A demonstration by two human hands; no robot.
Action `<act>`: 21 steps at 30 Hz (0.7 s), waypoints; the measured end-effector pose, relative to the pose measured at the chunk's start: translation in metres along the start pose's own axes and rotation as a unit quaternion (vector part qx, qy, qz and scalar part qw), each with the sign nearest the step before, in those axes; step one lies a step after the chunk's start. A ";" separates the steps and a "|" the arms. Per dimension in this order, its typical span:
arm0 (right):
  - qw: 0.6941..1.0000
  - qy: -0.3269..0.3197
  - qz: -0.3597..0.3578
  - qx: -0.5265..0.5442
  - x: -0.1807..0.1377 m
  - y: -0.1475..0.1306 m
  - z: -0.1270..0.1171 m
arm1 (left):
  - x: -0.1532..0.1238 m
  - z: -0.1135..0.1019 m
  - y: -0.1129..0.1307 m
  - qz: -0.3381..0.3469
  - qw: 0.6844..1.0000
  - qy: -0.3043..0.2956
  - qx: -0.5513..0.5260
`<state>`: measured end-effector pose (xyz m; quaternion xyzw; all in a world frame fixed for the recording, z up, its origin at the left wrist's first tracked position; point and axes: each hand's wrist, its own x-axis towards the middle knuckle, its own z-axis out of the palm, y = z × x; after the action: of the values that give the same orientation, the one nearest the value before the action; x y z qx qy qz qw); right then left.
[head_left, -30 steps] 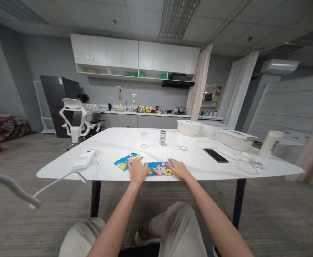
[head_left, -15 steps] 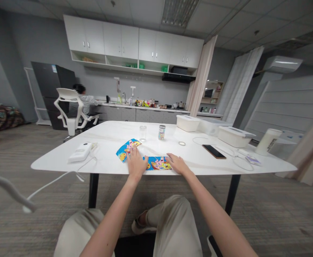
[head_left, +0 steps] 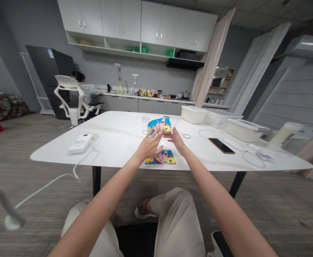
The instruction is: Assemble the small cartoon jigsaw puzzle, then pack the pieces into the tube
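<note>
A blue printed sheet (head_left: 158, 124) with pink and yellow cartoon figures is raised and bent in front of a small can (head_left: 166, 116), hiding all but its top. The fingers of my left hand (head_left: 150, 145) are on the sheet's lower edge; the exact grip is partly hidden. My right hand (head_left: 178, 142) is close to the sheet's lower right corner, thumb and fingers apart. Below them, a second printed sheet (head_left: 164, 157) lies flat near the table's front edge. Just behind the raised sheet's left side stands a clear jar (head_left: 145, 125).
A ring (head_left: 186, 136) and a phone (head_left: 221, 146) lie to the right, near cables. White boxes (head_left: 193, 114) and a pale bottle (head_left: 284, 136) stand farther right. On the left of the table (head_left: 119, 142) is a white device (head_left: 80, 143) with a cable. A person sits beyond.
The left-hand sheet has been lifted from the table and moved right, in front of the can. Both hands have left the flat sheet and moved up. The view has tilted down.
</note>
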<state>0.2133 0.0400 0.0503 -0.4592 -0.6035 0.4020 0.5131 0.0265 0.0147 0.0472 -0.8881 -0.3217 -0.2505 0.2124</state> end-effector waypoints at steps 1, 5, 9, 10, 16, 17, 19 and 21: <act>0.999 0.011 -0.006 0.053 0.009 -0.001 0.004 | 0.005 0.002 -0.006 0.014 1.000 -0.001 -0.002; 0.983 0.045 -0.002 0.178 0.037 0.012 0.004 | 0.014 0.014 -0.032 0.086 0.996 -0.012 -0.029; 0.964 0.030 0.047 0.259 0.045 0.038 -0.009 | 0.010 0.034 -0.049 -0.054 0.996 0.035 -0.060; 0.961 0.023 0.057 0.269 0.045 0.044 -0.011 | 0.009 0.040 -0.052 -0.128 0.987 0.063 -0.070; 0.955 -0.059 0.086 0.277 0.036 0.055 -0.007 | 0.010 0.071 -0.062 -0.330 0.870 0.117 -0.347; 0.954 -0.067 0.093 0.278 0.036 0.055 -0.006 | 0.009 0.074 -0.064 -0.357 0.823 0.106 -0.429; 0.953 -0.069 0.104 0.275 0.035 0.054 -0.004 | 0.007 0.076 -0.069 -0.376 0.734 0.115 -0.553; 0.957 -0.058 0.107 0.263 0.034 0.054 -0.003 | 0.002 0.074 -0.071 -0.363 0.678 0.137 -0.623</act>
<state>0.2219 0.0865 0.0080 -0.3459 -0.4529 0.6246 0.5340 0.0023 0.1053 0.0058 -0.5836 -0.3557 -0.5698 -0.4564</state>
